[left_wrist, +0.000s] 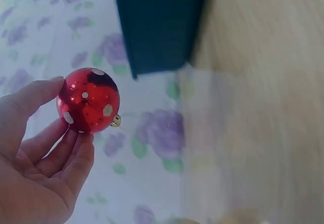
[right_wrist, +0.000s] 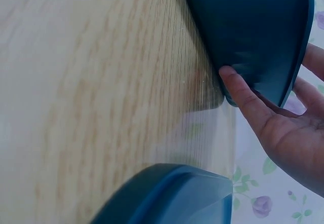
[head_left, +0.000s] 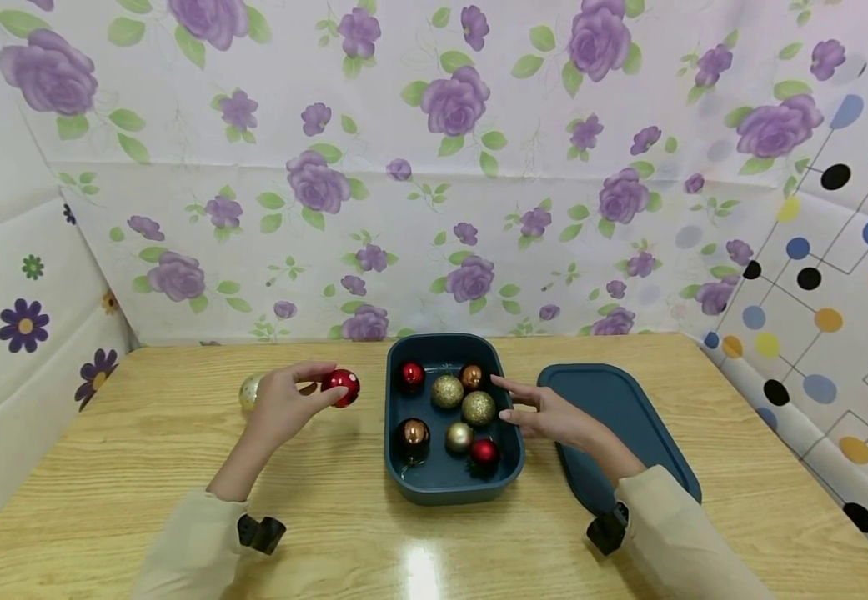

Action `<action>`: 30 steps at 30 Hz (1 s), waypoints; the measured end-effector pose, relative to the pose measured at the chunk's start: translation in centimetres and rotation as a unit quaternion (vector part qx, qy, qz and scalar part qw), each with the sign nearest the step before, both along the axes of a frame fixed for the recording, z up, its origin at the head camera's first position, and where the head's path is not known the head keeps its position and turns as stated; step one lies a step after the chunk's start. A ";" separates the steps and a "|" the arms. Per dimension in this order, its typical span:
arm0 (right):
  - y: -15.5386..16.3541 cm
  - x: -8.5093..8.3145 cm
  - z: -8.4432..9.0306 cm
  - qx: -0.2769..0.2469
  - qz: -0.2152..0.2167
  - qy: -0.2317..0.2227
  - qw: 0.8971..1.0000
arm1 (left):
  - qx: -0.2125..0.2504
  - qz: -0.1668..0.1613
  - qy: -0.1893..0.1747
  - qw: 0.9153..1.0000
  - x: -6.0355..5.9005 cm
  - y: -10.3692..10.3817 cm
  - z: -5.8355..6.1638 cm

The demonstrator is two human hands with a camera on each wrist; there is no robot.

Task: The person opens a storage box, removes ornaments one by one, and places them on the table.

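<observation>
Surface (head_left: 178,467): light wood, it carries all the things.
Left hand (head_left: 281,406): raised a little above the surface, left of the box; thumb and fingers curl round one red ball.
Red ball (head_left: 341,387): shiny red with white dots and a small gold cap, seen clearly in the left wrist view; it is in the air, near the box's left wall, not yet inside.
Right hand (head_left: 546,414): fingers straight and relaxed, it holds nothing; the fingertips touch the right rim of the box.
Box (head_left: 396,467): dark teal, open, in the middle of the surface.
Inside the box: seven balls, namely two red, two glittery gold, two copper, one pale gold; the near left part of the floor is free.
Lid (head_left: 629,417): same teal, flat on the surface just right of the box, partly under the right arm.
Step, as I judge: carrying the ball to the box; the move asks to bring it over the rim and set it in a free place.
Behind the left hand: one more pale ball (head_left: 249,390), mostly hidden.
</observation>
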State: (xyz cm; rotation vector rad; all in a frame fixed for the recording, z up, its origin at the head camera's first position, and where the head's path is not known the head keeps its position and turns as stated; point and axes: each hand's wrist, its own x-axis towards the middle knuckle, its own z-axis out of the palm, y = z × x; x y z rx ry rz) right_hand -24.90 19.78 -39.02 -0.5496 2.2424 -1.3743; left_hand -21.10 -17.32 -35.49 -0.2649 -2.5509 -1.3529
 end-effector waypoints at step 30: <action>-0.1 0.0 -0.1 -0.022 -0.012 -0.022 0.999 | -0.065 0.040 -0.123 0.989 -3.0 -2.7 -3.8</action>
